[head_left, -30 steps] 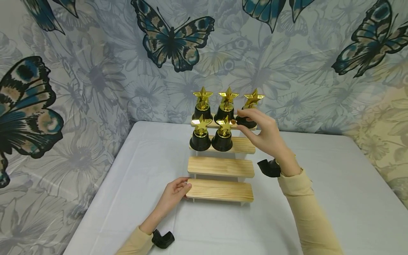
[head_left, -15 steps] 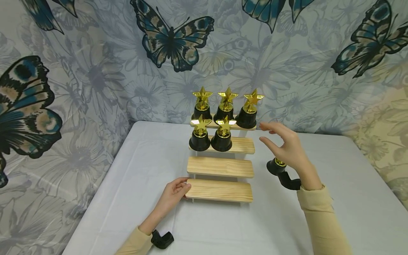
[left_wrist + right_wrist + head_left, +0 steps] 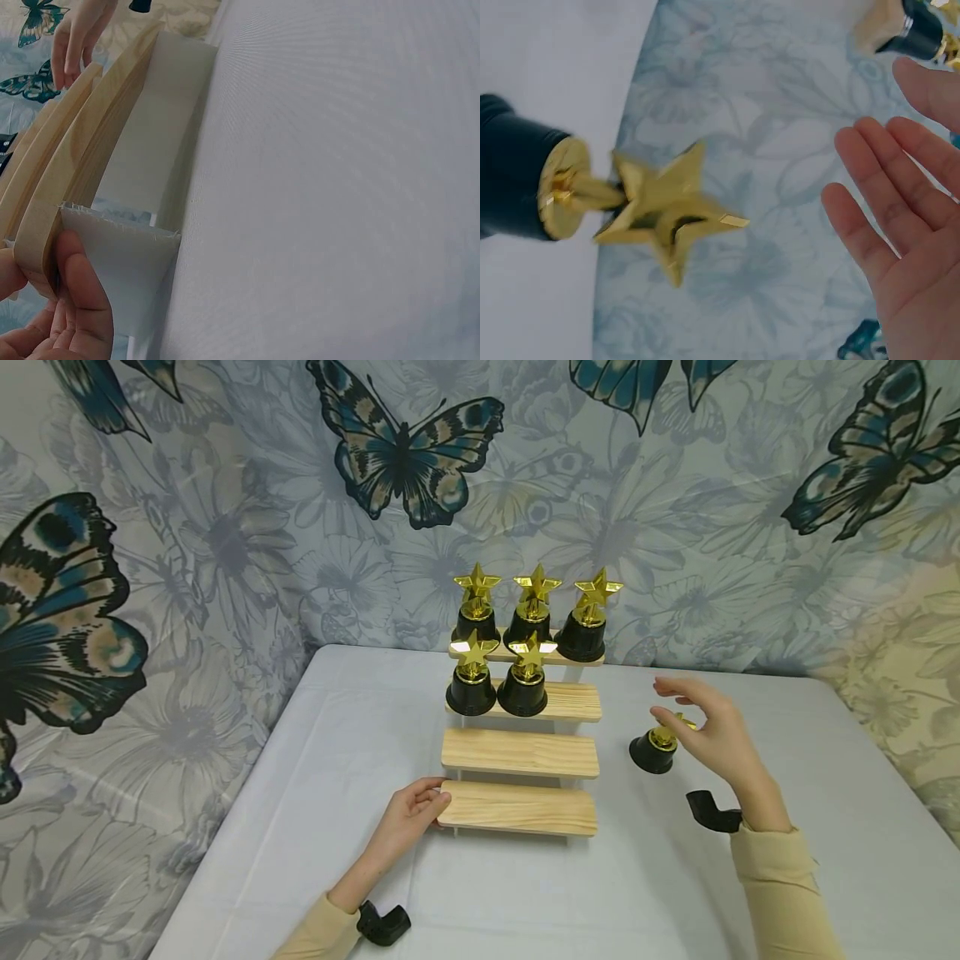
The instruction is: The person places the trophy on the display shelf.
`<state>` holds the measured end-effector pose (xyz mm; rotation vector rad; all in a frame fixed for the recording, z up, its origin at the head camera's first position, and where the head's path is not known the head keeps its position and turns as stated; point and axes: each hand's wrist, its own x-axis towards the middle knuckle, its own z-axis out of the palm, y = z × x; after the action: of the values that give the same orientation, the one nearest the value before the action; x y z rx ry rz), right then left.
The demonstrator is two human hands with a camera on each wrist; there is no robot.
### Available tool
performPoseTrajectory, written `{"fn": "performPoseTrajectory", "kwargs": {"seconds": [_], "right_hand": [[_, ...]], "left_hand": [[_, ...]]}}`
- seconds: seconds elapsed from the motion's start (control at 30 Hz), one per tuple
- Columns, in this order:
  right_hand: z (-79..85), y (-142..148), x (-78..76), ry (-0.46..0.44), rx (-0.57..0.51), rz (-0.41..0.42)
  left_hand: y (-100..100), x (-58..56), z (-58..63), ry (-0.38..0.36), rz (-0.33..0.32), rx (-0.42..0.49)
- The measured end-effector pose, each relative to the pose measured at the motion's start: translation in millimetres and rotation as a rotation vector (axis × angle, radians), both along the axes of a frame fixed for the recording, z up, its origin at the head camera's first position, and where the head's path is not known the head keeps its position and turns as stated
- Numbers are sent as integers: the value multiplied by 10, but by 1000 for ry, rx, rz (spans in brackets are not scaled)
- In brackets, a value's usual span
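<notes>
My left hand [image 3: 408, 814] grips the left end of the lowest plank of a stepped wooden display stand [image 3: 517, 808]. Close up in the left wrist view, thumb and fingers pinch the plank's rounded end [image 3: 37, 247]. To the right of the stand, my right hand [image 3: 716, 735] hovers with loosely bent fingers, holding nothing. Just beside it, partly behind the fingers, a star trophy [image 3: 652, 755] stands on the table. The right wrist view shows this gold star [image 3: 660, 210] on its black base, apart from the open palm [image 3: 922, 285].
Three star trophies [image 3: 581, 639] stand on the top tier. Two more trophies [image 3: 522, 695] occupy the left and middle of the second tier. A white cloth covers the table [image 3: 300, 752], backed by a butterfly-patterned curtain [image 3: 405, 568].
My right hand has left the rightmost top-tier trophy and moved right and down to the trophy on the table. My left hand has stayed on the lowest plank.
</notes>
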<state>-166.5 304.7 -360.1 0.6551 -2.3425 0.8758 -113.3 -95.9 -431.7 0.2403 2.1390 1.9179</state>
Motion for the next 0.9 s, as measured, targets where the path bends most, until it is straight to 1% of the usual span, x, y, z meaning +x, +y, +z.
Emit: {"fn": "performPoseTrajectory", "kwargs": {"seconds": [0.3,0.53,0.9], "right_hand": [[-187,235,20,-96,-34,-86],[-296,335,15,-127,-25,-102],[-428,423,18,-232,-4,-119]], "left_hand": [[-7,1,-14,3,-8,-3],[-7,0,-20,9,-20,9],[-11,-2,-7,16,-21,3]]}}
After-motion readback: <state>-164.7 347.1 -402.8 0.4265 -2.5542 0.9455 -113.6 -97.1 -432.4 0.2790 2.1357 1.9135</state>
